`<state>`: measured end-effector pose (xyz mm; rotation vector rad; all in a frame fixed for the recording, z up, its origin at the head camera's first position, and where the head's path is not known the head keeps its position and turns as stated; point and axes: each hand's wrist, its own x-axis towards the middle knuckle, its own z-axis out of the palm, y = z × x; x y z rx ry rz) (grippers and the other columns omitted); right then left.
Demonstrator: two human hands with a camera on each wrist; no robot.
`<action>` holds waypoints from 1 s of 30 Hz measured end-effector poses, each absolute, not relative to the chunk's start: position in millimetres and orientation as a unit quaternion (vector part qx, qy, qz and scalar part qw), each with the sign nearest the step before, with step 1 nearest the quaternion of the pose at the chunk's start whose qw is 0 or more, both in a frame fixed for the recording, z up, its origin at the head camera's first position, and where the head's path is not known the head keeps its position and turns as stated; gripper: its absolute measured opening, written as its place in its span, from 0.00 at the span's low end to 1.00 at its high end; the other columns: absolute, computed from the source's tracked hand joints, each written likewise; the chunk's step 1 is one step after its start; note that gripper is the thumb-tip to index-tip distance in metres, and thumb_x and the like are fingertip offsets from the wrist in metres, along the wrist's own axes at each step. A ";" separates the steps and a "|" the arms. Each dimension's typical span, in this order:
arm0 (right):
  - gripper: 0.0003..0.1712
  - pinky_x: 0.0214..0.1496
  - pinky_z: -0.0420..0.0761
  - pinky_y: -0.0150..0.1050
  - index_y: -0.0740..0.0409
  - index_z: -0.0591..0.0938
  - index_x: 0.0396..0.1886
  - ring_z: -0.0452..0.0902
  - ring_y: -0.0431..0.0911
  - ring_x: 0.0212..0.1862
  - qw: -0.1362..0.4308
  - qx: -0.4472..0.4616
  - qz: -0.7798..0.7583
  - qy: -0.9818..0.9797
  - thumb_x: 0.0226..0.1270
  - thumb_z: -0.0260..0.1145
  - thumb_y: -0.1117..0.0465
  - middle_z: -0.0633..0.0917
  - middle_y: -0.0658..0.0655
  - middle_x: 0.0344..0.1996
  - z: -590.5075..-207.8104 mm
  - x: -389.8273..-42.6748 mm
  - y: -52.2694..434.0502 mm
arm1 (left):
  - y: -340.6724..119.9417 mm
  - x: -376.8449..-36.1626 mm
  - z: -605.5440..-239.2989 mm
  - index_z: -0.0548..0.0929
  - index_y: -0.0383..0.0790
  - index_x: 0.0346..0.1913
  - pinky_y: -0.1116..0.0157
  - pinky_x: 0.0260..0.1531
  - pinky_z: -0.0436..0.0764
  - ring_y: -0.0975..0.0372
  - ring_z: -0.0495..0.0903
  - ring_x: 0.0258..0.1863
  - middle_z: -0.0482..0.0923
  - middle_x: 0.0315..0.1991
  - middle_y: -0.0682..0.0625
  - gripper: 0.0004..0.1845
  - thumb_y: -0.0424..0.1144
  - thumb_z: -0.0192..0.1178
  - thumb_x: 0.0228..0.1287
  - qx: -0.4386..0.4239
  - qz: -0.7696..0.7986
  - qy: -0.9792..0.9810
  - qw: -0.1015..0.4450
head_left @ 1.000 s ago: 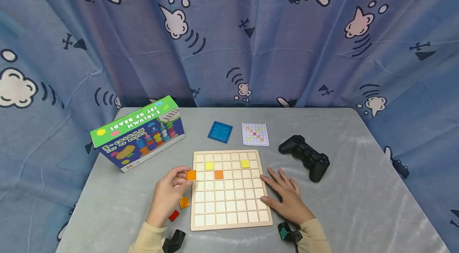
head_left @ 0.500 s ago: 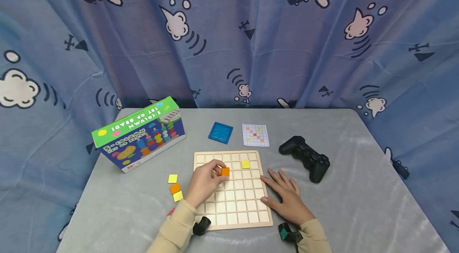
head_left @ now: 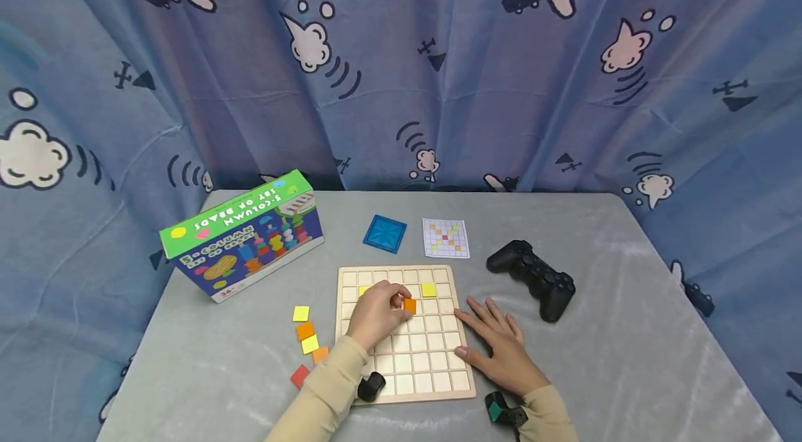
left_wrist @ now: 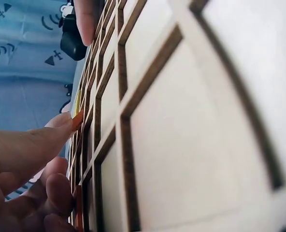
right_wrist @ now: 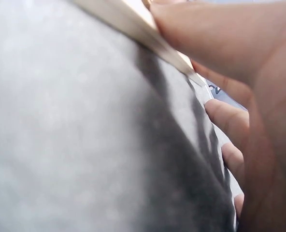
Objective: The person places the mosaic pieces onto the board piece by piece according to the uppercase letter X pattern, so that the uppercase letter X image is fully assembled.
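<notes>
My left hand [head_left: 379,313] pinches an orange square tile [head_left: 410,306] between thumb and fingers, over the upper middle of the wooden grid board [head_left: 432,379]. In the left wrist view the tile's edge [left_wrist: 77,121] shows at the thumb tip, close to the grid. A yellow tile [head_left: 429,289] lies in a cell to the upper right of it; another yellow tile [head_left: 363,290] is partly covered by my left hand. My right hand [head_left: 501,348] lies with fingers spread, its thumb and a fingertip touching the board's right edge.
Left of the board lie loose tiles: yellow [head_left: 301,314], orange [head_left: 305,330] and red [head_left: 300,376] among several. Behind it are a blue square packet [head_left: 385,233] and a pattern card [head_left: 446,239]. A black game controller [head_left: 532,278] is at right, a bead-set box [head_left: 244,240] at left.
My left hand has carried the orange tile rightward from the board's left edge to over its upper middle, uncovering loose tiles on the table. My right hand stays put.
</notes>
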<state>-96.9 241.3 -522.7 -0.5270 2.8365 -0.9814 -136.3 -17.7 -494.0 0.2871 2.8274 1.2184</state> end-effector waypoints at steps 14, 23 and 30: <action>0.37 0.66 0.36 0.68 0.39 0.68 0.70 0.42 0.62 0.75 0.050 -0.169 -0.318 0.932 0.61 0.66 0.42 0.60 0.54 0.73 -520.8 -97.2 240.0 | -9.6 -134.8 -494.5 0.84 0.45 0.40 0.69 0.24 0.66 0.64 0.66 0.24 0.71 0.26 0.53 0.13 0.39 0.73 0.51 0.095 0.347 0.933 0.023; 0.37 0.65 0.36 0.68 0.38 0.68 0.70 0.42 0.62 0.75 0.054 -0.165 -0.314 0.933 0.61 0.65 0.41 0.60 0.54 0.73 -522.0 -97.1 239.7 | -7.8 -133.3 -496.6 0.83 0.44 0.42 0.70 0.23 0.66 0.65 0.67 0.24 0.69 0.27 0.54 0.14 0.39 0.72 0.52 0.107 0.335 0.936 0.015; 0.37 0.66 0.36 0.68 0.38 0.68 0.69 0.42 0.61 0.75 0.052 -0.166 -0.313 0.934 0.61 0.65 0.40 0.60 0.53 0.73 -522.8 -97.0 239.9 | -8.7 -133.1 -495.3 0.83 0.43 0.43 0.70 0.23 0.66 0.64 0.66 0.24 0.70 0.28 0.54 0.15 0.39 0.72 0.52 0.111 0.338 0.934 0.018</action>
